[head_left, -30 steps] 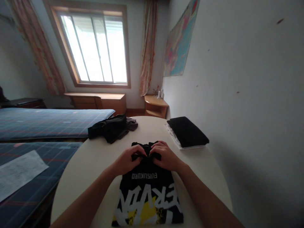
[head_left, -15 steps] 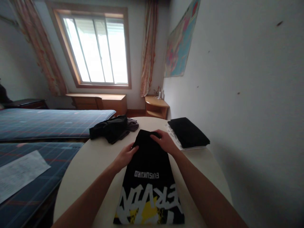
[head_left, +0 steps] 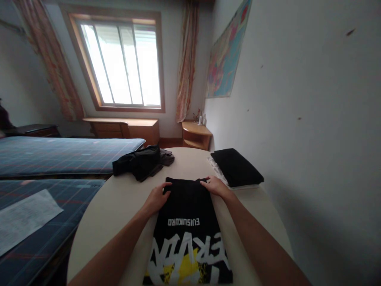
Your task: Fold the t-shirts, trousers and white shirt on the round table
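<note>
A black T-shirt [head_left: 184,202] with white lettering and a yellow patch lies folded into a long strip on the round table, its print upside down to me. My left hand [head_left: 157,197] grips the far left corner of the shirt between thumb and fingers. At the far right corner, my right hand [head_left: 216,186] pinches the cloth the same way. The far edge runs nearly straight between both hands. The fingertips under the cloth are hidden.
Crumpled dark clothes [head_left: 139,161] lie at the table's far left. Folded black garments [head_left: 238,167] rest on a white one at the far right, near the wall [head_left: 312,167]. Beds [head_left: 68,155] with plaid mattresses adjoin on the left, one holding a paper sheet [head_left: 29,218]. The round table [head_left: 98,226] is pale.
The shirt's far end has come down toward me and now lies straighter. My right hand has moved right and nearer, to the corner; my left hand has shifted slightly left.
</note>
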Tool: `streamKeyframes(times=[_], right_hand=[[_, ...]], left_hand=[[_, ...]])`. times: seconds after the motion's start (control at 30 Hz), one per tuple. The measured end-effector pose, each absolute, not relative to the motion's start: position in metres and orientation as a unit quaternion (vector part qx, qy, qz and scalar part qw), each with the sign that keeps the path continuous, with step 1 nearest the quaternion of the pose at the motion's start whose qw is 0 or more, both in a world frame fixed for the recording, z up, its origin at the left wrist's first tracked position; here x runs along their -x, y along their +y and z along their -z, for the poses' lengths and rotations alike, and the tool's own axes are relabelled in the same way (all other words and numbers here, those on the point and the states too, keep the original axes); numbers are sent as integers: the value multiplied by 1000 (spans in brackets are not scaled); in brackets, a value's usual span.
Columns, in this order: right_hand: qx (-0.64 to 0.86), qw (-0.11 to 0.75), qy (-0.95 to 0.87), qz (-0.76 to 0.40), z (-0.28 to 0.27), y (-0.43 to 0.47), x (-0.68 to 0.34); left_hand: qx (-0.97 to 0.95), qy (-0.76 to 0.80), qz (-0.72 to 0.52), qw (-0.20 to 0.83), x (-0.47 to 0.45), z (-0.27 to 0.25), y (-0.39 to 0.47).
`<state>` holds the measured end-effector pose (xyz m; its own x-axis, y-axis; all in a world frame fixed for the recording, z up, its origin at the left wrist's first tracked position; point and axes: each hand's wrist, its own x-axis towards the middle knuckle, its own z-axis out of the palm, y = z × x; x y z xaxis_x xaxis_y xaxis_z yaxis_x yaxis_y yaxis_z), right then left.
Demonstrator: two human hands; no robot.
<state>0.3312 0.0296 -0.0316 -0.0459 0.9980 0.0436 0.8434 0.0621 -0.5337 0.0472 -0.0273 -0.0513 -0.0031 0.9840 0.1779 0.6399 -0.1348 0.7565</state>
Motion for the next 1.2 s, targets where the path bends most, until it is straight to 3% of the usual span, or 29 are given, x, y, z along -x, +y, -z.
streamKeyframes(times=[0.3, 0.47, 0.63, 0.77, 0.83, 1.0, 1.2], right_hand=[[603, 328, -695, -215, 31, 36, -330], [612, 331, -697, -172, 38, 27, -319], [563, 269, -779, -56, 34, -3, -296], [477, 139, -858, -128, 39, -20, -287], [503, 101, -846, -143, 42, -21, -290], [582, 122, -801, -71, 28, -32, -293], [286, 107, -931, -198, 2, -107, -265]], left_hand=[[-640, 630, -388, 209, -46, 47, -27], [-663, 657, -334, 130, -50, 53, -29], [-723, 617, -309, 20, -59, 54, -34], [-787, 588, -180, 60, -66, 59, -39], [-779, 609, -134, 72, -69, 61, -41], [-750, 648, -110, 71, -68, 58, -42], [-754, 645, -109, 59, -54, 61, -32]])
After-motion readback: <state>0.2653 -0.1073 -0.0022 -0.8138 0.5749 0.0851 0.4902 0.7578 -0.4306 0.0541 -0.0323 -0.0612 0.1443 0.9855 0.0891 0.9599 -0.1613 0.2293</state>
